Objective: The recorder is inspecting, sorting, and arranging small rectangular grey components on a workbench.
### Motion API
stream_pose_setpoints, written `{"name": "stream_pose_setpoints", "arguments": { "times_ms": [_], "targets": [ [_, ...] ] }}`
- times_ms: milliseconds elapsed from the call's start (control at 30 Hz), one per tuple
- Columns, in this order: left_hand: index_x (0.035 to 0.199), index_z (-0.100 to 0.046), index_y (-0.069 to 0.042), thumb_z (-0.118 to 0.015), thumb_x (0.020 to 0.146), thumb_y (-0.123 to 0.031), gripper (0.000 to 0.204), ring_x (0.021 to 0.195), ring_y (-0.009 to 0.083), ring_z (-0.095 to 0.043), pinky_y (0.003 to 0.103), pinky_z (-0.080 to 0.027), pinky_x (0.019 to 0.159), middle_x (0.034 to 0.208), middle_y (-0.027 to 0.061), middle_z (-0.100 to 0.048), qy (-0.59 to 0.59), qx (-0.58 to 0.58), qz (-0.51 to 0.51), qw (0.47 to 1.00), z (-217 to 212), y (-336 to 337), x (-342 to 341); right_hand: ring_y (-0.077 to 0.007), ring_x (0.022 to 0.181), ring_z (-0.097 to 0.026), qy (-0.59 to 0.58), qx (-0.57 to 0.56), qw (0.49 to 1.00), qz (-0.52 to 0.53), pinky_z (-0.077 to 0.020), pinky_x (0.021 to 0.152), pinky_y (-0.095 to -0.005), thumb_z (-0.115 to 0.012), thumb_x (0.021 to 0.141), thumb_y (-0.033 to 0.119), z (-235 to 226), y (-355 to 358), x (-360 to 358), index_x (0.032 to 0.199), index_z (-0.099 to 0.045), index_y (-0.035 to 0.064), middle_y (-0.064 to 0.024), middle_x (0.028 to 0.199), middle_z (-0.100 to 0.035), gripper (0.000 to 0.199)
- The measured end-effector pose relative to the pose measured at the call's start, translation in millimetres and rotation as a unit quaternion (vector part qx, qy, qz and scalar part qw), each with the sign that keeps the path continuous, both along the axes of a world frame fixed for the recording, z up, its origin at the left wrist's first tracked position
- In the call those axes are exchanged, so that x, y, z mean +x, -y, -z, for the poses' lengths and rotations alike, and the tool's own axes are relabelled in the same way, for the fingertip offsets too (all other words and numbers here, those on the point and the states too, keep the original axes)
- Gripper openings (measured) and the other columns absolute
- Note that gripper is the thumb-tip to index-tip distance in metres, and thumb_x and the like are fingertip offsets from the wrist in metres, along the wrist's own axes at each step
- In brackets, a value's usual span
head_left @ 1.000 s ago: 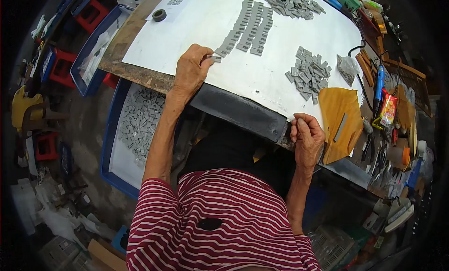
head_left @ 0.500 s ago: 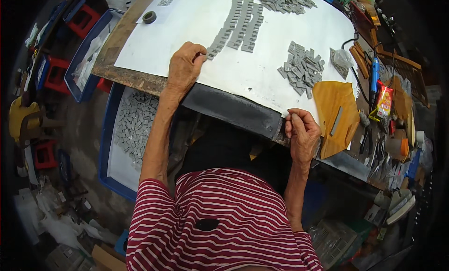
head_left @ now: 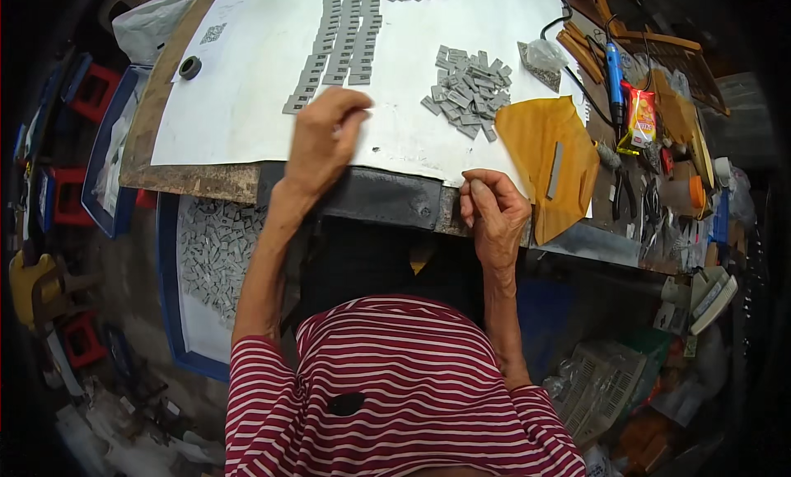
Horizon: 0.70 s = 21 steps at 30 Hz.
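Note:
My left hand (head_left: 320,143) hovers over the front of a white sheet (head_left: 235,123), just below and right of the grey pieces. It is slightly blurred, its thumb and forefinger apart with nothing visible between them. Small flat grey pieces lie in three overlapping rows (head_left: 338,44); the leftmost row reaches nearest to me. At the sheet's front edge, my right hand (head_left: 497,213) has thumb and fingers pinched together; whatever they hold, if anything, is hidden. Beyond it lies a loose pile of the same grey pieces (head_left: 470,90).
Right of my right hand, a brown paper piece (head_left: 568,168) bears a thin grey strip (head_left: 554,170). A blue pen-shaped tool (head_left: 615,77), a snack packet (head_left: 640,119) and pliers (head_left: 624,195) lie farther right. Black tape (head_left: 189,67) sits left; a blue-rimmed tray (head_left: 170,296) of grey pieces stands below.
My left hand has come off the near end of the leftmost row and moved right, its fingers parting. My right hand stays at the sheet's edge. The whole view has shifted.

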State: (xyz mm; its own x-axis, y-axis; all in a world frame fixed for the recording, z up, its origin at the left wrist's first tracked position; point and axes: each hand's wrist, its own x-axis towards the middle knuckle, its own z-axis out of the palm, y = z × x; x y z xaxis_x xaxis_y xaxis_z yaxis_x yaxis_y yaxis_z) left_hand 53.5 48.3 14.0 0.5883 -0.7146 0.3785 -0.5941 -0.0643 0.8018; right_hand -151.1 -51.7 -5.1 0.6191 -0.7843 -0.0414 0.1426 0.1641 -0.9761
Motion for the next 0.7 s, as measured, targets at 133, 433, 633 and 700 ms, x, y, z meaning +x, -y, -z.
{"name": "stream_pose_setpoints", "arguments": {
  "times_ms": [133,433,633,700],
  "targets": [
    [0.087,-0.061,0.002,-0.057,0.076,-0.001,0.012,0.072,0.0243,-0.058,0.031,-0.046,0.064,0.081,0.0144,-0.059,0.035,0.008,0.064,0.997,12,43,-7,-0.0057,0.056,-0.049,-0.03,-0.027,0.999,0.0,-0.037,0.047,-0.018,-0.051,0.087,0.004,-4,-3,-6,0.094,-0.058,-0.0055,-0.005,0.072,-0.057,0.014],
    [0.09,-0.059,-0.001,-0.063,0.073,-0.008,0.018,0.079,0.0296,-0.056,0.035,-0.046,0.072,0.088,0.0155,-0.054,0.095,0.094,0.056,0.989,36,77,-8,-0.0043,0.056,-0.049,-0.066,-0.048,0.997,-0.001,-0.0369,0.048,-0.0166,-0.05,0.086,0.002,-16,-7,-25,0.093,-0.058,-0.003,-0.0023,0.071,-0.056,0.012],
    [0.083,-0.059,0.0,-0.062,0.073,-0.007,0.012,0.071,0.026,-0.057,0.034,-0.045,0.065,0.08,0.0119,-0.054,0.087,0.085,0.061,0.991,32,74,-9,-0.0045,0.056,-0.049,-0.08,-0.063,0.995,-0.005,-0.0386,0.05,-0.0163,-0.05,0.085,0.001,-32,3,-46,0.092,-0.058,-0.0022,-0.0026,0.071,-0.056,0.012],
    [0.082,-0.059,0.0,-0.062,0.073,-0.007,0.012,0.068,0.024,-0.055,0.033,-0.045,0.063,0.078,0.0113,-0.053,0.082,0.08,0.073,0.991,31,72,-8,-0.0043,0.056,-0.049,-0.111,-0.086,0.99,0.033,-0.037,0.048,-0.0161,-0.05,0.084,0.0,-41,14,-55,0.092,-0.059,-0.0011,-0.0018,0.069,-0.055,0.012]
  ]
}}
